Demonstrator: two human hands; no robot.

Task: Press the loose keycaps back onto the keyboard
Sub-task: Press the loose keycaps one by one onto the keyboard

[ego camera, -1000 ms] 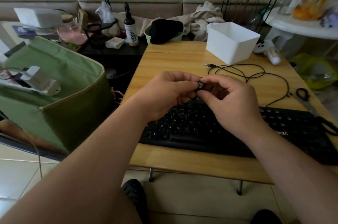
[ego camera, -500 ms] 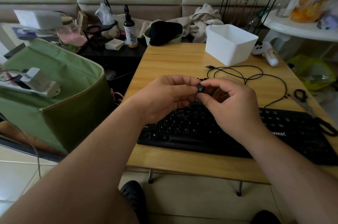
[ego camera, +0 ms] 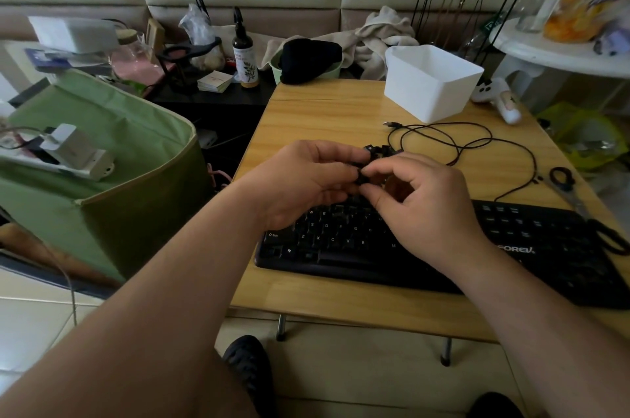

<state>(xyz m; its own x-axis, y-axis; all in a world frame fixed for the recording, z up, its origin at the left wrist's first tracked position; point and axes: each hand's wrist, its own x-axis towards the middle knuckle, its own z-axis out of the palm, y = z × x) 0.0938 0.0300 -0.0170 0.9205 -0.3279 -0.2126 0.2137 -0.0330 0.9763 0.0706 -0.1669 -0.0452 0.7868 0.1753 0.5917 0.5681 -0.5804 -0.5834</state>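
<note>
Cream padded panels back a low wooden table [ego camera: 327, 117] where a black keyboard [ego camera: 341, 240] lies along the near edge. Above its upper rows both hands meet: the left hand [ego camera: 300, 182] and the right hand [ego camera: 426, 206] pinch one small black keycap [ego camera: 360, 175] between their fingertips, held in the air just over the keys. More loose keycaps [ego camera: 378, 150] sit on the wood just behind the fingers, beside a coiled black cable [ego camera: 453, 141]. White lettering on the keyboard's right part reads "FOREV" — the start is hidden by the right wrist — and a left key reads "Shift".
</note>
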